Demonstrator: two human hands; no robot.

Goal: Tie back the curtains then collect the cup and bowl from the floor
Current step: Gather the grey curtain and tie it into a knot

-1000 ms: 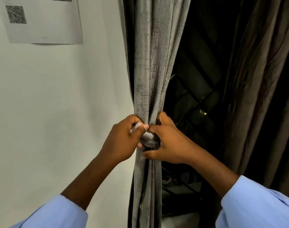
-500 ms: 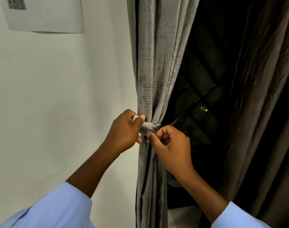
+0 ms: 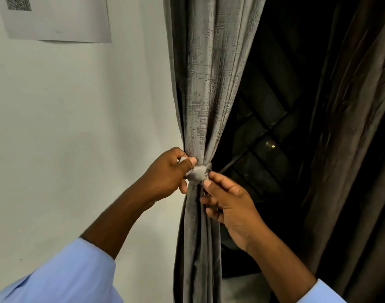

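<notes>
curtains: I count two. Grey curtain [image 3: 205, 84] gathered at the wall edge; brown curtain [image 3: 349, 127] hangs at right, loose.
tie: one, grey tie band [image 3: 198, 172] cinched round the grey curtain at its narrowest point.
left hand [image 3: 167, 173]: thumb and fingers pinch the tie's left end.
right hand [image 3: 231, 206]: fingers half-curled, thumb tip touching the knot; can't tell if it actually grips.
cup, bowl: zero in my view.
surroundings: one white wall [image 3: 77, 127], one paper sheet [image 3: 60, 20] with a printed code; dark window grille [image 3: 268, 132] between the curtains.
obstructions: both hands cover part of the knot.
</notes>
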